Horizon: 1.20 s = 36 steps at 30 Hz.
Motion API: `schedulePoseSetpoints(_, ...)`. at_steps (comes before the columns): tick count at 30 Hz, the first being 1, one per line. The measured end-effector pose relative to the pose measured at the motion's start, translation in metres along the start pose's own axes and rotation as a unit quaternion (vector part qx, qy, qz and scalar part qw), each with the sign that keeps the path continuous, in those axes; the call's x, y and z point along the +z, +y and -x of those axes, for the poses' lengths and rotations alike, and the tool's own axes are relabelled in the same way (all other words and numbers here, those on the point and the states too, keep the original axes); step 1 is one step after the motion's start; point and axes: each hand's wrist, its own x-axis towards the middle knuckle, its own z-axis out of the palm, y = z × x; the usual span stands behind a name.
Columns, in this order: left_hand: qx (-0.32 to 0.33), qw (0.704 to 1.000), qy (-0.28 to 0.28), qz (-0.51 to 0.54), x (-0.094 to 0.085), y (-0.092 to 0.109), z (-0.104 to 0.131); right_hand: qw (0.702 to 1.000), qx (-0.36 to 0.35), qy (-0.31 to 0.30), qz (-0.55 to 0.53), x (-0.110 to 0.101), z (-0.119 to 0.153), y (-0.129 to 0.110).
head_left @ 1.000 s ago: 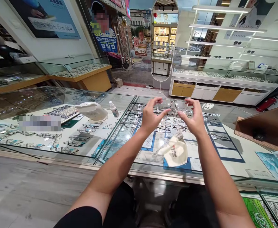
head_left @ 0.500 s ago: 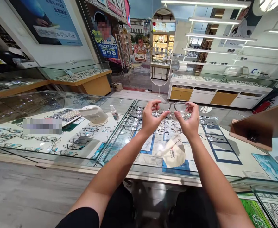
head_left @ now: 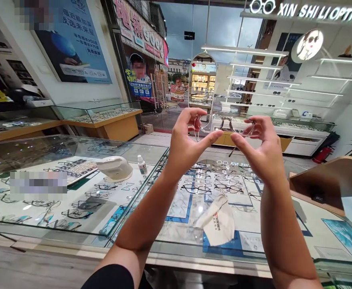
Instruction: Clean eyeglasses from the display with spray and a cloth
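Both hands hold one pair of clear-lensed eyeglasses (head_left: 226, 120) up in front of me, above the glass counter. My left hand (head_left: 191, 130) grips the left side of the frame, with its thumb stretched toward the nose bridge. On the other side my right hand (head_left: 258, 140) pinches the right rim, its thumb also close to the bridge. A thin temple arm hangs below the lenses near the right thumb. Beneath the hands, a cream cleaning cloth (head_left: 222, 224) lies crumpled on the counter glass, over a blue card (head_left: 207, 241).
Several frames on show (head_left: 197, 188) lie under the counter glass. To the left stand a white curved device (head_left: 116, 167) and a small white spray bottle (head_left: 141, 164). A brown wooden panel (head_left: 320, 182) rises at the right. Beyond are an oval mirror (head_left: 202, 56) and lit shelves (head_left: 260, 66).
My view has tilted up, bringing the shop sign into sight. Both hands have risen and come closer with the eyeglasses between them. The cloth stays on the counter.
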Motion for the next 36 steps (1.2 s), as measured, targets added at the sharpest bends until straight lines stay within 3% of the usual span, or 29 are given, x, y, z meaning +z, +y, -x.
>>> schedulePoseSetpoints(4, -0.037, 0.999, -0.029, -0.012, 0.002, -0.014, 0.003, 0.999, 0.036, -0.037, -0.007, -0.004, 0.001, 0.009)
schedulePoseSetpoints(12, -0.074, 0.996, -0.021, -0.045, 0.011, -0.027, 0.002, 0.992, 0.113, -0.047, -0.035, 0.015, -0.005, 0.031)
schedulePoseSetpoints(19, -0.119, 0.993, -0.015, 0.010, 0.007, -0.032, 0.001, 0.993, 0.110, -0.033, -0.037, 0.017, -0.005, 0.032)
schedulePoseSetpoints(26, -0.175, 0.979, -0.029, 0.096, 0.012, -0.050, -0.002, 0.991, 0.129, -0.030, -0.027, 0.016, -0.008, 0.036)
schedulePoseSetpoints(36, -0.157, 0.981, -0.042, 0.106, 0.014, -0.061, -0.004, 0.990, 0.125, -0.029, -0.051, 0.016, -0.008, 0.042)
